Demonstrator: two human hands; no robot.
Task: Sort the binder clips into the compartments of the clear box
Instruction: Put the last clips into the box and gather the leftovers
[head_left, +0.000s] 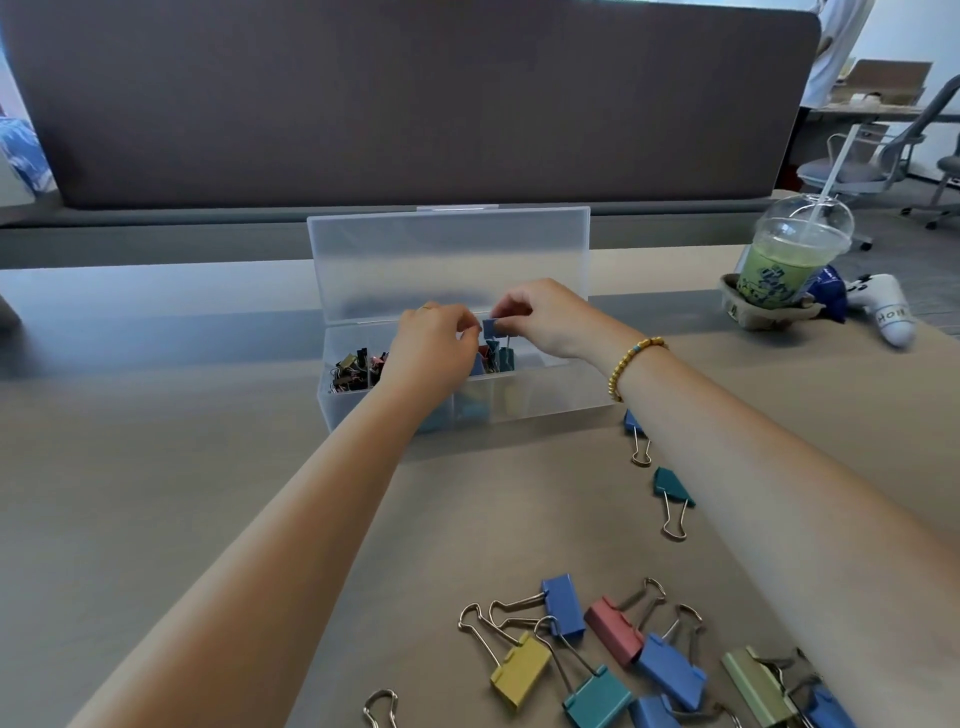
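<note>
1. Clear box (550, 400): translucent plastic, sitting on the table (156, 467) with its lid (447, 260) standing upright at the back. Dividers are splitting it into compartments. The left compartment is holding a heap of small clips (353, 370) in dark, gold and pink tones; a middle one is holding a few medium clips (500, 357) in teal and red.
2. Blue clip (489, 327): small, blue body. I am pinching it in my right hand (540, 317), fingers curled, just above the middle compartment.
3. Left hand (434, 343): I am reaching it over the box beside the blue clip, fingertips bent toward it. Whether they are touching or gripping the clip I cannot tell.
4. Large clips (623, 660): a loose group lying on the table near me, bodies in blue, pink, yellow, teal and green, wire handles sticking out.
5. Teal clip (671, 491) and another blue one (635, 425): lying on the table just right of the box, the blue one partly hidden by my right forearm.
6. Bead bracelet (631, 361): yellow beads, sitting on my right wrist.
7. Iced drink (789, 260): green, domed lid and straw, standing in a cardboard holder (753, 312) at far right, well apart from the box.
8. White game controller (883, 306): lying just beside the drink.
9. Grey partition (415, 104): standing behind the table.
</note>
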